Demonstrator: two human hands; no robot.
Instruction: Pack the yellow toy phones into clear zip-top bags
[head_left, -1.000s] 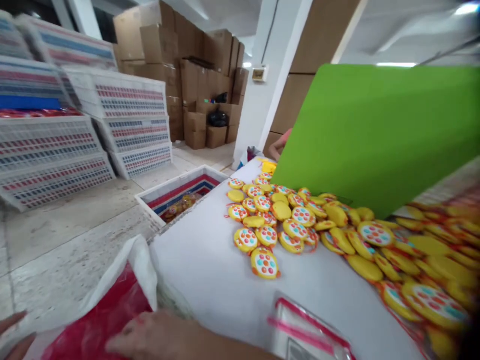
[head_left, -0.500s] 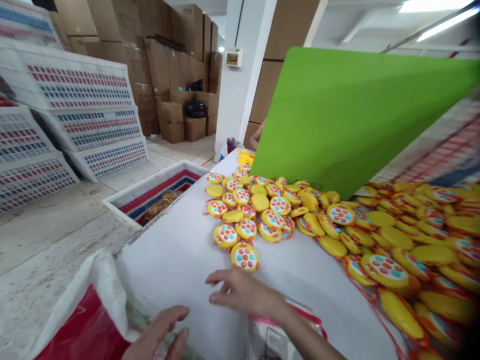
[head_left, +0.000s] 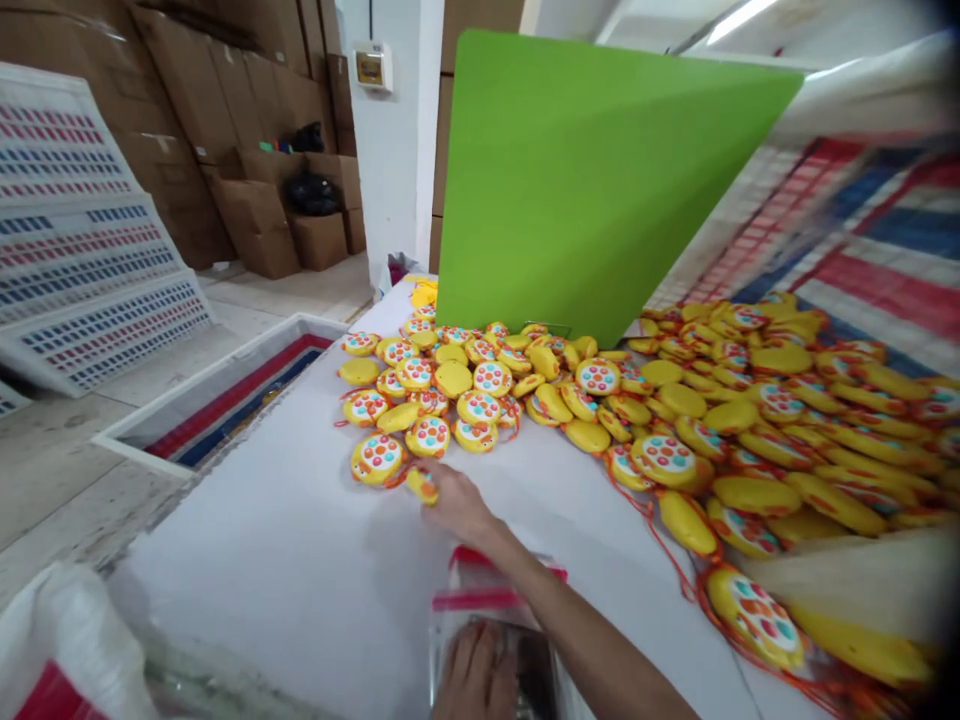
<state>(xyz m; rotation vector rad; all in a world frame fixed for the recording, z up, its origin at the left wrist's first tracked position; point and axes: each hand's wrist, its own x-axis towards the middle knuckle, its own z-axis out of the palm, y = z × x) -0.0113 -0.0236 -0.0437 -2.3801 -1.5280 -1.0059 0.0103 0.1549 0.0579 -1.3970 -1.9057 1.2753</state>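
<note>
My right hand (head_left: 452,500) reaches across the white table and is closed on a small yellow toy (head_left: 421,486), seen tilted and partly covered by the fingers. Just beyond it rests another yellow toy (head_left: 379,457), rounded, with a white panel of red, orange and teal dots. Below my right forearm, my left hand (head_left: 480,670) lies with its fingers flat on clear plastic bags (head_left: 442,640) that have pink zip strips. Its fingertips press on the top bag; the wrist is out of frame.
A big heap of these toys (head_left: 739,415) with orange cords covers the table's right side. Behind them a green board (head_left: 592,180) stands upright. A striped crate (head_left: 217,400) sits on the floor at left, a white sack (head_left: 75,640) at the lower left.
My right hand has moved forward and closed on a yellow toy. From the left, my left hand has come over onto the plastic bags. The view has shifted right and down.
</note>
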